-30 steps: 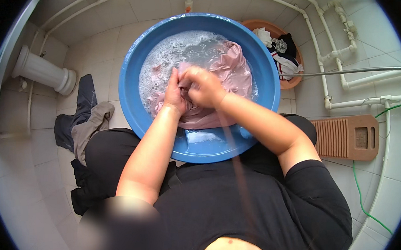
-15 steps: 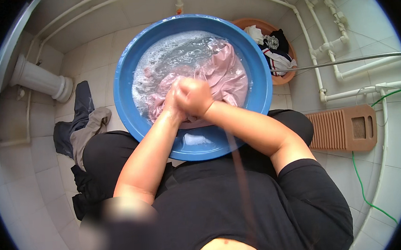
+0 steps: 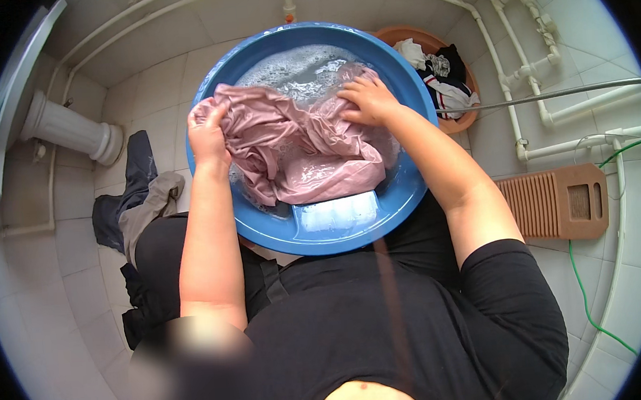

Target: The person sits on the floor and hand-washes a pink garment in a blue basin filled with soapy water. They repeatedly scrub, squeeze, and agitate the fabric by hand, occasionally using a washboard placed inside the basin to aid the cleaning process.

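Note:
A large blue basin [image 3: 263,230] stands in front of me, with foamy water [image 3: 299,60] in its far part. Wet pink cloth [image 3: 334,177] is bunched across it, partly raised over the near side; its garment type cannot be made out. At the basin's left side, my left hand [image 3: 209,132] is closed round one end of the cloth and holds it up near the rim. Toward the right, my right hand [image 3: 370,101] lies on the cloth with fingers spread, beside a part that is still in the water.
Behind the basin at right is an orange tub [image 3: 462,125] of clothes. A brown washboard [image 3: 551,202] lies right of my knee. Dark and beige garments [image 3: 136,168] lie on the floor at left, near a white pedestal [image 3: 70,128]. A grey hose [image 3: 536,100] reaches toward the basin.
My hands were clasped together over the cloth and have moved apart. The left went left and lifted one end of the cloth; the right went right and opened onto it.

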A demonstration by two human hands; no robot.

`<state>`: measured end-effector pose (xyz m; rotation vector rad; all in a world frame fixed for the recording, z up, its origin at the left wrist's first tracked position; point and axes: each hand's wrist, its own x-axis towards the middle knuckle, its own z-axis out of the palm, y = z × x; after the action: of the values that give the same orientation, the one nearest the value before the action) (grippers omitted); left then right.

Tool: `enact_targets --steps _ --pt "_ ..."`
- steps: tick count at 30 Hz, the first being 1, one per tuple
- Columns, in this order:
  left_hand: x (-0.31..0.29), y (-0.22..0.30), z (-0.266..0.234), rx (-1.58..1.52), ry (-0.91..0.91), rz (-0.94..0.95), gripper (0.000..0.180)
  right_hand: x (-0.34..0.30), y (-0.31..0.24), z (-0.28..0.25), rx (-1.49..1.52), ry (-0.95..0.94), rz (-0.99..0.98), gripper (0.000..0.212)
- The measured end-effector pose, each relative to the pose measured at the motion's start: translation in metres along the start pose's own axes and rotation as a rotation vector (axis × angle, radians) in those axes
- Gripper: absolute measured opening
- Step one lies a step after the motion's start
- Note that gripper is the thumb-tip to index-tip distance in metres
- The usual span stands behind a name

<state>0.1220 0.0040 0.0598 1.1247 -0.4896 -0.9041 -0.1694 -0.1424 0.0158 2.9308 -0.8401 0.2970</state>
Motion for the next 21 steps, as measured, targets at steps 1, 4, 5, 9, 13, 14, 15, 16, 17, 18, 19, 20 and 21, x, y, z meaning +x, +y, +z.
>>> enact_targets --steps 1,4,5,9,13,14,15,16,17,18,19,20,21 --pt "0.002 -0.006 -0.007 0.191 0.066 0.069 0.026 -0.007 0.0 0.0 -0.011 -0.101 0.043 0.057" --pt "-0.006 -0.031 -0.018 1.247 -0.14 -0.088 0.051 -0.003 -0.014 -0.002 0.16 -0.445 0.387 0.057" --pt "-0.021 -0.032 -0.012 1.536 -0.202 -0.022 0.055 0.0 -0.02 -0.006 0.231 -0.475 0.475 0.054" --pt "-0.045 -0.015 0.022 1.739 -0.48 0.261 0.07 0.002 -0.019 0.01 0.228 -0.675 0.541 0.048" --pt "-0.033 -0.032 0.021 1.553 -0.595 0.444 0.078 0.008 -0.002 -0.006 0.52 -0.715 0.546 0.052" --pt "-0.031 -0.039 0.018 1.513 -0.599 0.457 0.078 0.01 0.002 -0.02 0.641 -0.764 0.577 0.053" --pt "-0.037 -0.022 0.033 1.591 -0.606 0.202 0.074 0.006 0.006 -0.02 0.606 -0.691 0.584 0.051" --pt "-0.037 -0.025 0.034 1.606 -0.596 0.188 0.069 0.002 0.009 -0.02 0.569 -0.619 0.59 0.049" --pt "-0.035 -0.029 0.031 1.621 -0.586 0.173 0.064 -0.002 0.008 -0.021 0.461 -0.523 0.577 0.045" --pt "-0.033 -0.03 0.027 1.64 -0.57 0.155 0.06 -0.004 -0.003 -0.029 0.356 -0.427 0.557 0.041" --pt "-0.031 -0.03 0.024 1.615 -0.598 0.162 0.04 -0.005 -0.009 -0.034 0.251 -0.331 0.535 0.037" --pt "-0.029 -0.031 0.023 1.59 -0.542 0.227 0.035 -0.008 -0.01 -0.032 0.261 -0.257 0.398 0.035" --pt "-0.027 -0.027 0.026 1.566 -0.491 0.297 0.031 -0.01 -0.01 -0.028 0.272 -0.177 0.267 0.032"
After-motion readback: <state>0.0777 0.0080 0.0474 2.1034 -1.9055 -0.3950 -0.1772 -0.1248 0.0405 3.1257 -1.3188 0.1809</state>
